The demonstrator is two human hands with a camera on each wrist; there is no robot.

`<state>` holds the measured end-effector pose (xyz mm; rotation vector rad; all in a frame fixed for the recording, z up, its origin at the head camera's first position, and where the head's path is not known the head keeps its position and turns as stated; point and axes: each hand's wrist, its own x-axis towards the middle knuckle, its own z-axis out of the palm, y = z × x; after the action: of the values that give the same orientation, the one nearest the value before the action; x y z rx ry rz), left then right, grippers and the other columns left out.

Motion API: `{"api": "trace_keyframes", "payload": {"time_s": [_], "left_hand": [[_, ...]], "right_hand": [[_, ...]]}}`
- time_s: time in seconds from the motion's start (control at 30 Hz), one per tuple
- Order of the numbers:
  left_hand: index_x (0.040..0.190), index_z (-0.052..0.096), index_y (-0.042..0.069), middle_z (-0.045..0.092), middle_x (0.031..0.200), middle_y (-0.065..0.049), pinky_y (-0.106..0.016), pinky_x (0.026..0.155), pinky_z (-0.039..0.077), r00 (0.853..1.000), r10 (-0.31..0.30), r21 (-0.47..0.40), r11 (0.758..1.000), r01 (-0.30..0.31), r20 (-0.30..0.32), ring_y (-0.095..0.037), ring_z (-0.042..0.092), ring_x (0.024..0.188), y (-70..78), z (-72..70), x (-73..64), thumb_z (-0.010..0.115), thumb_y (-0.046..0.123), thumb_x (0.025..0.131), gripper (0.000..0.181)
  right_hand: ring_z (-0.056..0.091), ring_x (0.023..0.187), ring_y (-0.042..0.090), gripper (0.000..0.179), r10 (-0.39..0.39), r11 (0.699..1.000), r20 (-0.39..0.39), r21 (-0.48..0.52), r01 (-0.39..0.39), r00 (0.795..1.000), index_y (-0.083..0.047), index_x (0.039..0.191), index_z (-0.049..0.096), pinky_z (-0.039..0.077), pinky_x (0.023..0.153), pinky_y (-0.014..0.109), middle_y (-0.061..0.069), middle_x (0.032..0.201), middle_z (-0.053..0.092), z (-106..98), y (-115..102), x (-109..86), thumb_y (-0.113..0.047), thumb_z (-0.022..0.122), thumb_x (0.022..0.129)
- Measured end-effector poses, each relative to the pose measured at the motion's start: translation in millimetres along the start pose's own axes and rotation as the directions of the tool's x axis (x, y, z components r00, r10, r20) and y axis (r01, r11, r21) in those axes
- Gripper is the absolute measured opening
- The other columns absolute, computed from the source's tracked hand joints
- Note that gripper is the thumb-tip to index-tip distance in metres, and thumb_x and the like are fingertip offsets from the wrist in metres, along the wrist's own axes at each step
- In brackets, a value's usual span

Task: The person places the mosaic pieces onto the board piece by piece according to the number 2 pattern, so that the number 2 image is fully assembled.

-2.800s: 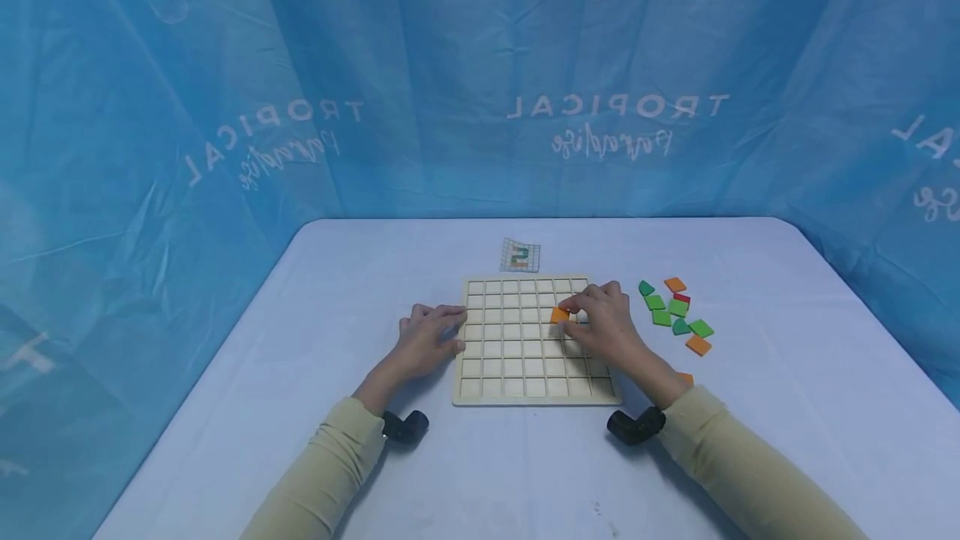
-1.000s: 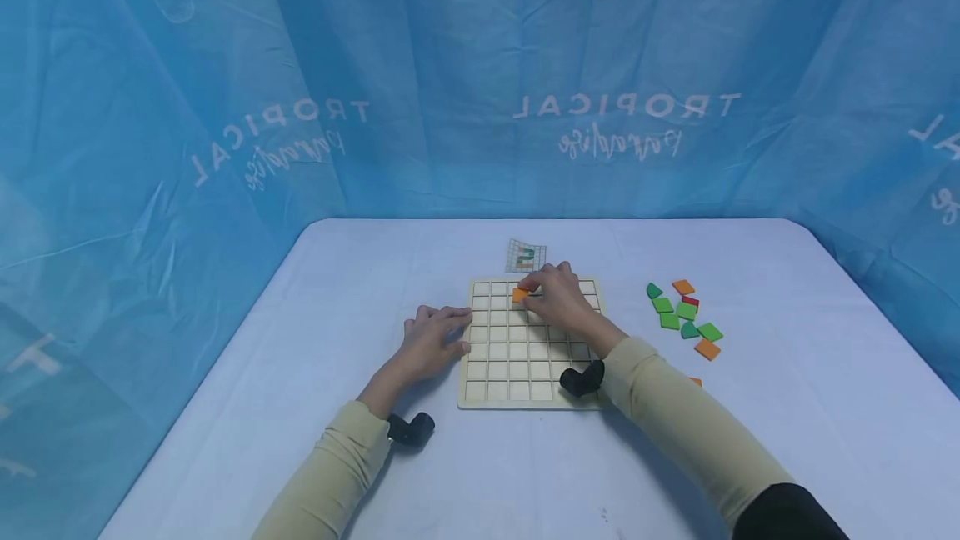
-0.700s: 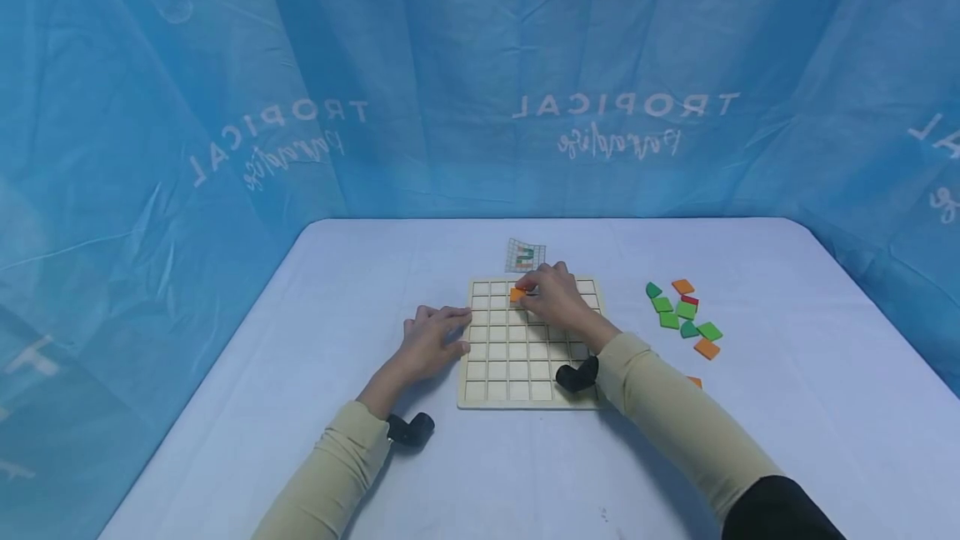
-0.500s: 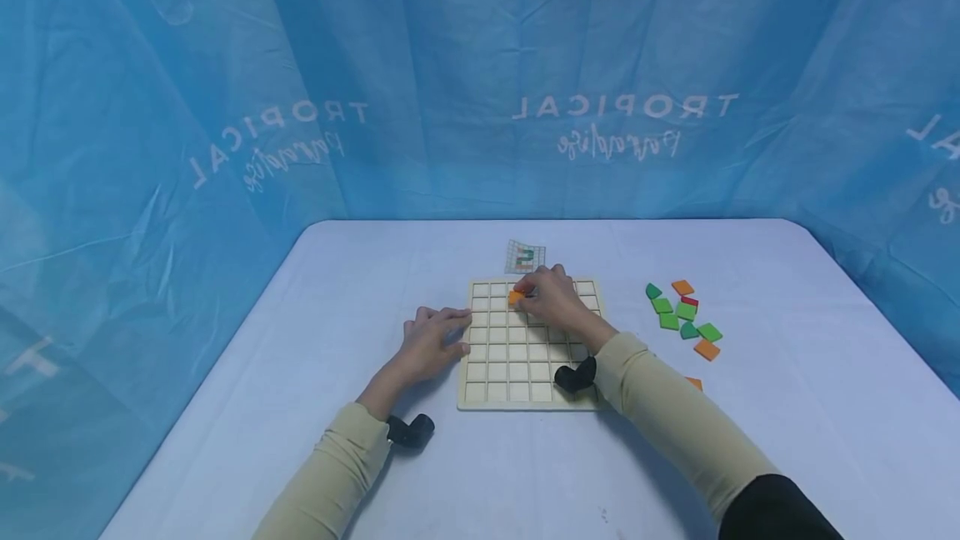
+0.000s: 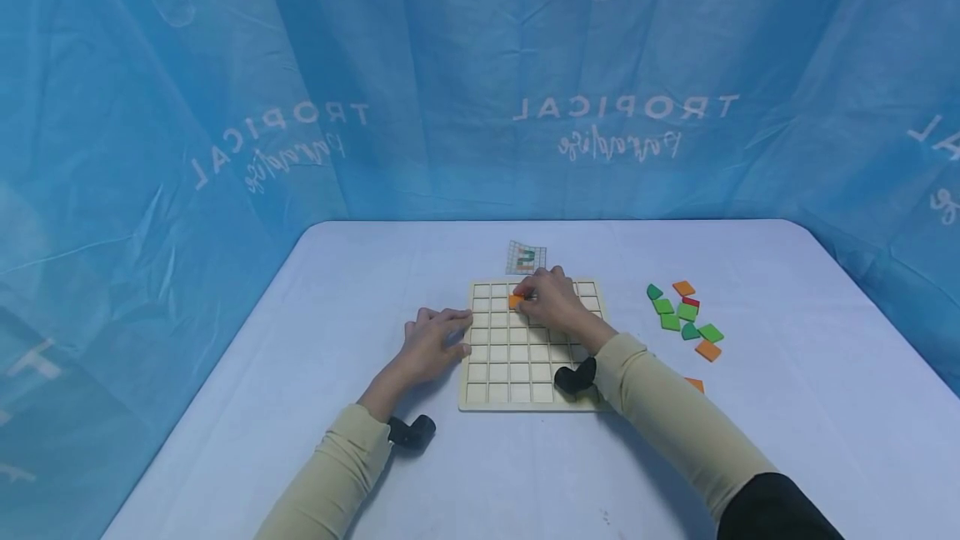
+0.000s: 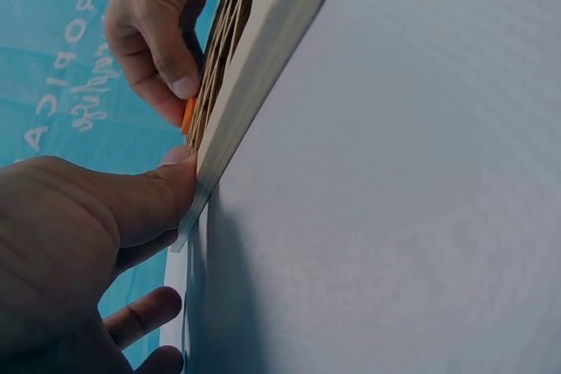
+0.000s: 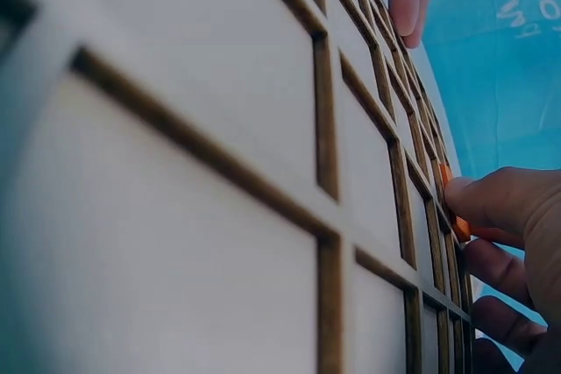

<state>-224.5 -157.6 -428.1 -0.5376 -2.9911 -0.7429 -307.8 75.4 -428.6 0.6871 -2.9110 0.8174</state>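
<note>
At the wooden grid board's (image 5: pixel 498 373) far rows, I see the right hand (image 5: pixel 553 300) pinch an orange square tile (image 5: pixel 515 302) between thumb and fingers, perhaps to align it with a cell. The left hand (image 5: pixel 431 344), fingers extended, touches the board's left edge, likely to steady it on the bench (image 5: pixel 585 473).

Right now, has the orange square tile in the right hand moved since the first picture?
Yes. Against the grid board, the orange square tile has moved left and slightly toward the board's far edge.

Draped booth, blue curtain (image 5: pixel 450 169), white table (image 5: pixel 487 473)
</note>
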Motion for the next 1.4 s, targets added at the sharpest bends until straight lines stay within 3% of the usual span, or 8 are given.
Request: {"api": "trace_keyframes", "payload": {"time_s": [0.73, 1.13, 1.4], "left_hand": [[0.134, 0.056, 0.006, 0.051, 0.139, -0.001, -0.044, 0.084, 0.028, 1.0, 0.006, -0.018, 1.0, -0.006, -0.008, -0.027, 0.04, 0.115, 0.6, 0.3, -0.5, 0.07, 0.022, 0.089, 0.049], [0.134, 0.056, 0.007, 0.05, 0.14, -0.001, -0.044, 0.083, 0.028, 1.0, 0.008, -0.021, 1.0, -0.008, -0.005, -0.026, 0.04, 0.114, 0.2, 0.8, -0.9, 0.069, 0.023, 0.089, 0.049], [0.135, 0.056, 0.007, 0.05, 0.14, -0.001, -0.044, 0.083, 0.028, 1.0, 0.008, -0.018, 1.0, -0.009, -0.008, -0.027, 0.04, 0.114, 0.6, 0.3, -0.6, 0.069, 0.024, 0.089, 0.05]], "right_hand": [[0.041, 0.088, 0.024, 0.024, -0.009, 1.0, 0.024, 0.003, 0.009, 1.0, -0.012, 0.109, 0.073, 0.035, 0.081, 0.044, 0.002, 0.098, 0.059, -0.3, 1.2, -3.3, -0.021, 0.071, 0.087], [0.045, 0.089, 0.024, 0.025, -0.046, 0.999, -0.014, 0.026, 0.047, 0.999, -0.009, 0.11, 0.072, 0.036, 0.078, 0.04, 0.005, 0.099, 0.063, -4.5, 3.7, -7.4, -0.019, 0.07, 0.088], [0.043, 0.093, 0.029, 0.027, -0.029, 0.997, -0.05, 0.071, 0.032, 0.998, -0.008, 0.112, 0.071, 0.033, 0.085, 0.05, 0.006, 0.098, 0.06, -17.8, 7.3, -17.5, -0.022, 0.07, 0.089]]}}
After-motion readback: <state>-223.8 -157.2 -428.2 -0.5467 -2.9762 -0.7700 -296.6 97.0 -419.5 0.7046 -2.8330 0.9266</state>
